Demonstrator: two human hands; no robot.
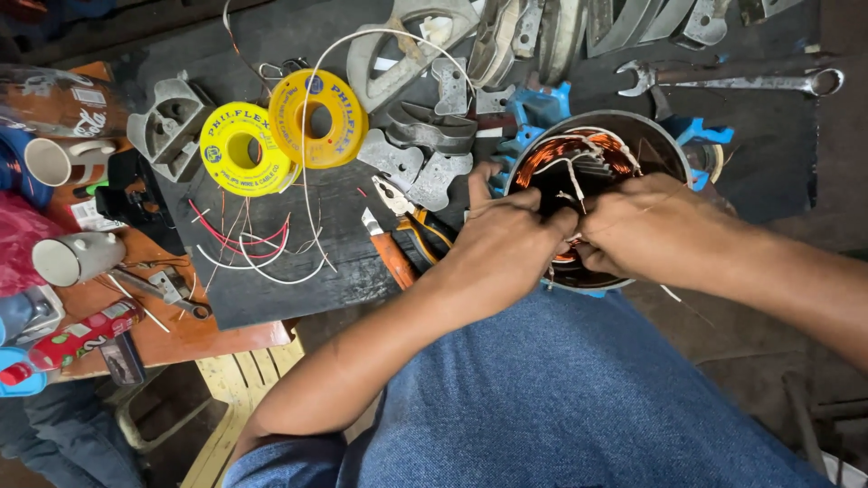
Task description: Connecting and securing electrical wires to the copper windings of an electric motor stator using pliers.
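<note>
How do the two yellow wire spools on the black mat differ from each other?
The left spool is a paler, lemon yellow; the right spool is a deeper, orange-tinged yellow. The left spool lies nearly flat on the black mat, while the right spool is tipped up, leaning over the left one's edge. The right spool sits farther from the person. Both are round, flanged, with open centre holes and dark printing, and neither hand touches them.

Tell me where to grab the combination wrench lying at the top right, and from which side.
Grip the combination wrench around the middle of its straight shank, coming from above. It lies flat and nearly level on the dark mat, open end left, ring end right, with bare space along both sides of the shank for fingers.
</note>
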